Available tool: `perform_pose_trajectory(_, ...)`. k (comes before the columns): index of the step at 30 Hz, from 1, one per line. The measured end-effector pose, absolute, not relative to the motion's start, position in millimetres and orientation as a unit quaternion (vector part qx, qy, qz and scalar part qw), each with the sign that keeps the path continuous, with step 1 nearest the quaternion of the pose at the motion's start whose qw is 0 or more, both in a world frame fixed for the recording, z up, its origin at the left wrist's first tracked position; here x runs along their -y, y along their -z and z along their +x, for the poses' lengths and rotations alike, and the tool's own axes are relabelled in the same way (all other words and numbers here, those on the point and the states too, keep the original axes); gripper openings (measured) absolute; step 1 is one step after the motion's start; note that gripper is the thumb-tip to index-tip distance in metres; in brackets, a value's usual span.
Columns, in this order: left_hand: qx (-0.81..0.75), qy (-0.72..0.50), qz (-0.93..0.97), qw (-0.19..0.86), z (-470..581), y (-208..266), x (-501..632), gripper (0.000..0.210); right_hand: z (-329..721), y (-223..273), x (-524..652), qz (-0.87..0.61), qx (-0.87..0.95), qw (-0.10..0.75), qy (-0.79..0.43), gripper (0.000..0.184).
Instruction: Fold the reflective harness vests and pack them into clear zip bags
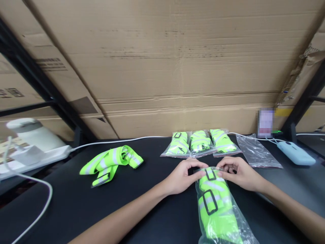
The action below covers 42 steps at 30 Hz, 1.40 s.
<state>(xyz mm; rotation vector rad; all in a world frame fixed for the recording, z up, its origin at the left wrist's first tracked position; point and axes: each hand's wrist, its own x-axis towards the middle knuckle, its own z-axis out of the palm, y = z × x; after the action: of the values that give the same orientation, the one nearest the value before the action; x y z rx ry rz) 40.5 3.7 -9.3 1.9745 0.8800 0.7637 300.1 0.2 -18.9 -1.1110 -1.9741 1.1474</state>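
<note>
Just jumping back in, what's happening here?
A person's left hand and right hand are at the far end of a clear bag with a bright green reflective strap inside. Beyond the hands, three bagged straps sit in a row, with a flat clear bag to their right. One loose strap lies unbagged off to the left.

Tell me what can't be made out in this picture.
In the head view:
Clear bag: near end cut off by the bottom edge.
Bottle: base hidden by power strip.
Power strip: cut off by the left edge.
Upright item, back right: blurred into blocks.
Cardboard print: too blurred to read.
</note>
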Motion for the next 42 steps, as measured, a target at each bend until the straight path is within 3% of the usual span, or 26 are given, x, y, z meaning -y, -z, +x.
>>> perform_pose_trajectory(8,-0.348,-0.327,0.743,0.468,50,6,1,0.025,281,20,10,-0.384,0.665,0.423,-0.482,0.023)
perform_pose_trajectory(12,-0.344,-0.358,0.718,0.488,52,9,6,0.025,280,18,7,-0.39,0.627,0.446,-0.506,0.027)
perform_pose_trajectory(17,-0.348,-0.398,0.717,0.455,48,12,8,0.023,293,11,-2,-0.408,0.591,0.427,-0.55,0.046)
perform_pose_trajectory(24,-0.365,-0.446,0.693,0.432,46,10,15,0.02,308,0,-3,-0.456,0.757,0.316,-0.345,0.035)
perform_pose_trajectory(29,-0.359,-0.403,0.705,0.459,44,13,11,0.02,308,2,2,-0.403,0.726,0.247,-0.5,0.045)
perform_pose_trajectory(31,-0.341,-0.379,0.706,0.491,44,13,10,0.021,305,3,3,-0.396,0.701,0.247,-0.539,0.057)
perform_pose_trajectory(36,-0.313,-0.358,0.687,0.55,47,9,11,0.024,290,4,6,-0.456,0.644,0.283,-0.545,0.049)
perform_pose_trajectory(42,-0.3,-0.389,0.699,0.52,50,4,12,0.02,285,7,7,-0.464,0.666,0.259,-0.523,0.059)
